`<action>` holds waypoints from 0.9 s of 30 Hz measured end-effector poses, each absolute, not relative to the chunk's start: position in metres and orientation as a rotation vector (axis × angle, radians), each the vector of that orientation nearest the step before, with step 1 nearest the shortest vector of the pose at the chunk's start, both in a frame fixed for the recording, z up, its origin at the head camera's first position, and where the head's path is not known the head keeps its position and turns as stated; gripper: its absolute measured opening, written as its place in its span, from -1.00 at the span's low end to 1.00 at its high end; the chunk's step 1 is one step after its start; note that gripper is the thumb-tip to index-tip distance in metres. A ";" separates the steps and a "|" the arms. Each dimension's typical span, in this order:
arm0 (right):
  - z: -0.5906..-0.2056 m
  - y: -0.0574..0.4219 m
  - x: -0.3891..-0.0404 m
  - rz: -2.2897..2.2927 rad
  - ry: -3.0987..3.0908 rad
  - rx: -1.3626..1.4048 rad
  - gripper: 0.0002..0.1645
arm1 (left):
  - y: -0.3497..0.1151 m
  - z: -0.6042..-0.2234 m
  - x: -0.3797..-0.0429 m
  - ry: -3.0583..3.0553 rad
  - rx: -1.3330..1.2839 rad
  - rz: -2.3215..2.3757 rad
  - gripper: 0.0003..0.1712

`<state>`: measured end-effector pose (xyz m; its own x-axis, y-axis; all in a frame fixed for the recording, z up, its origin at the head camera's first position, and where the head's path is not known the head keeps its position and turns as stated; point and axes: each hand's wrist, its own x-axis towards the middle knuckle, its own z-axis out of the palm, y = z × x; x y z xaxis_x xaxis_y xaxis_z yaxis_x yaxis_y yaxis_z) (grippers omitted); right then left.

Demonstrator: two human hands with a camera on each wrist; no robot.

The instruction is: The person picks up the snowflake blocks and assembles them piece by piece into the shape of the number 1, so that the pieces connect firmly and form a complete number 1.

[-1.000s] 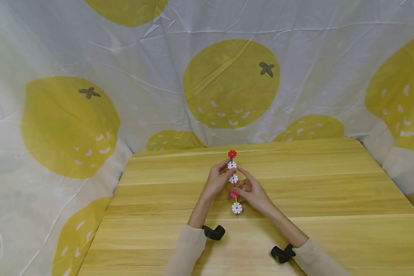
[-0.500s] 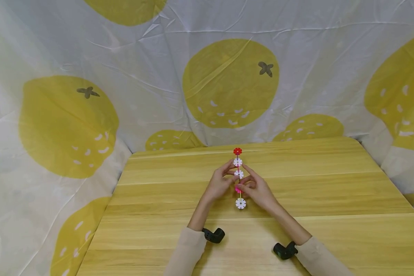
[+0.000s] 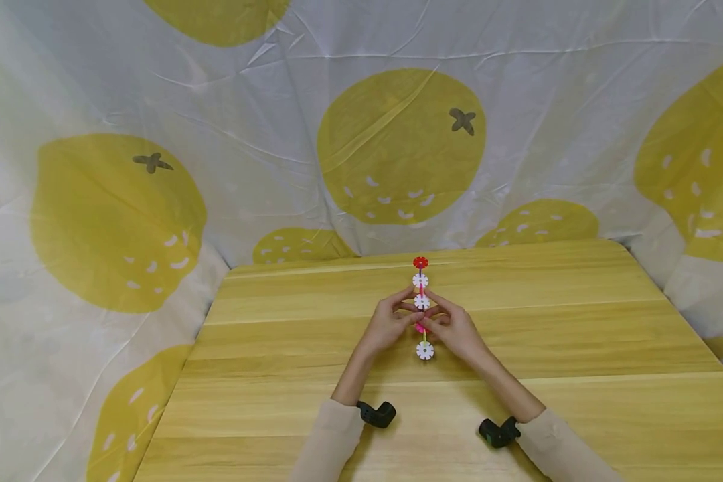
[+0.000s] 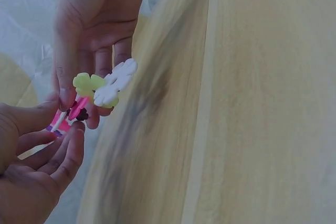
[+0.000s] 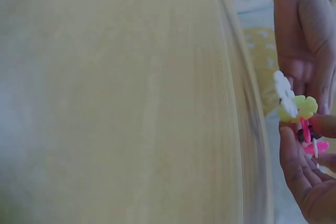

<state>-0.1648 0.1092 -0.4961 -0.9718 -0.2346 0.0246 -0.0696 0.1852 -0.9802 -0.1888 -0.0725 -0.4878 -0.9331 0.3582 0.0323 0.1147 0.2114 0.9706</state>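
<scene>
A chain of interlocking plastic flower discs runs lengthwise between both hands in the head view. Its far end is a red disc [image 3: 420, 262], followed by a white disc [image 3: 420, 280] and another white disc [image 3: 422, 302], with thin edge-on discs linking them. Nearest the body hangs a white end disc [image 3: 424, 351], joined to a yellow-green disc [image 4: 83, 83] and a pink disc [image 5: 305, 129]. From the left, my left hand [image 3: 388, 326] pinches the chain around its middle. My right hand [image 3: 460, 331] pinches it from the right, the fingertips meeting the left ones and partly hiding the pink disc.
Below the hands spreads a wood-grain table [image 3: 277, 375], its far edge close to a pale cloth [image 3: 265, 134] printed with yellow fruit. A black wrist camera [image 3: 378, 415] sits on the left wrist and another black camera [image 3: 499, 432] on the right.
The chain has shifted slightly right and away from the body. My left fingers have slid down along it, closing the gap to the right hand's fingertips.
</scene>
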 end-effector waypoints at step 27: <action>-0.501 0.118 -0.179 -1.613 2.414 -0.193 -0.31 | -0.072 -0.495 -0.190 2.459 0.520 1.457 -0.45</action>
<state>-0.1794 0.1178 -0.5008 -0.9645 -0.2360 -0.1181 0.0188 0.3851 -0.9227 -0.1905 -0.0718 -0.4954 -0.9089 0.4164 -0.0216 0.1811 0.4407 0.8792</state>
